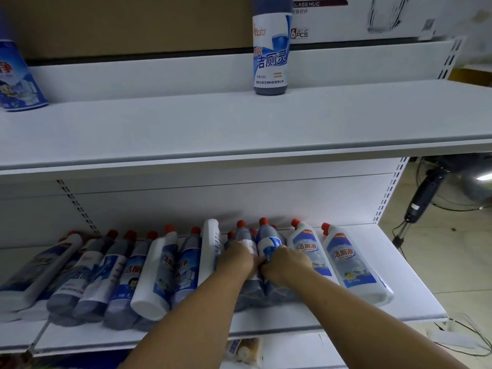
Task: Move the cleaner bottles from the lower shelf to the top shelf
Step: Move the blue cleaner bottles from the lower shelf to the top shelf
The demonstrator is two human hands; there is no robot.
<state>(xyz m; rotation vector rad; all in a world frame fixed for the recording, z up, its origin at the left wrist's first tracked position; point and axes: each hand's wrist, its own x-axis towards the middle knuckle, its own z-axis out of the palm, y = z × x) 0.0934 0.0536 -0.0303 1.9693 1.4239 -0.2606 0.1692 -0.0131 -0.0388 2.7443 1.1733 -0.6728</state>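
Several cleaner bottles with red caps lie in a row on the lower shelf (386, 296), some dark blue, some white. My left hand (235, 258) is wrapped over a dark blue bottle (243, 237) in the middle of the row. My right hand (287, 265) grips the neighbouring dark blue bottle (267, 237). Two white bottles (354, 265) lie to the right of my hands. On the top shelf (186, 129) one dark blue bottle (270, 51) stands upright at centre right. Another blue bottle (18, 78) stands at the far left edge.
Cardboard boxes (372, 14) sit behind the top shelf. A standing fan (439, 187) with its cable is on the tiled floor to the right of the shelving. More goods show below the lower shelf (243, 348).
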